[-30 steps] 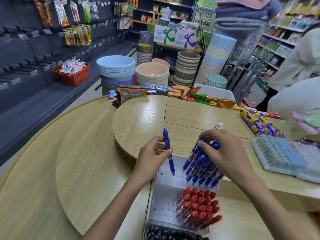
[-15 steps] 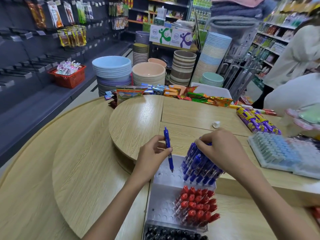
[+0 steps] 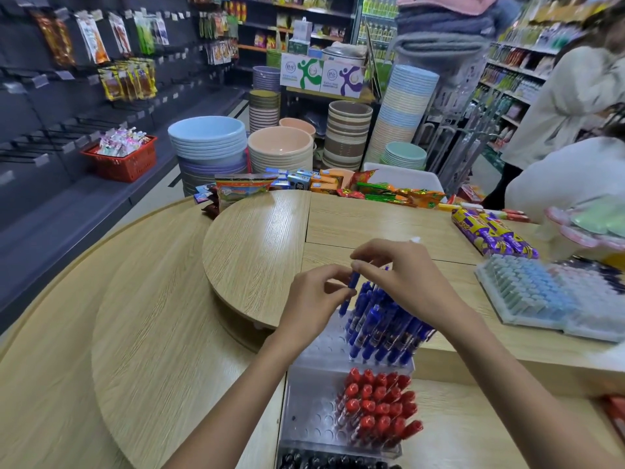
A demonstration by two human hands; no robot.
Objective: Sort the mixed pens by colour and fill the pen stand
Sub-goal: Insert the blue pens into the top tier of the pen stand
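Our left hand (image 3: 313,299) pinches 1 loose blue pen (image 3: 350,292) between thumb and fingertips, roughly at mid-barrel, and holds it just above the top tier of the clear pen stand (image 3: 318,343). The pen's long axis runs near upright, its top leaning a little away from us and its tip pointing down toward the bare holes at the left of that tier. Our right hand (image 3: 409,279) hangs over the packed blue pens (image 3: 382,326), fingers curled, with 1 fingertip right at the loose pen's top end. The blur does not let us tell whether it grips the pen or only touches it. The pen therefore sits between our 2 hands, held by the left, and the free slots lie below its tip, just beside the left edge of the blue cluster. We judge the coming move to be a short drop along the pen's own axis into 1 of those holes, and the left hand is the better placed to guide it. The leaning neighbours could catch the tip on the way down. The 2nd tier carries red pens (image 3: 375,404) with open holes on its left, and black pens (image 3: 324,460) line the lowest tier at the bottom edge of the view.
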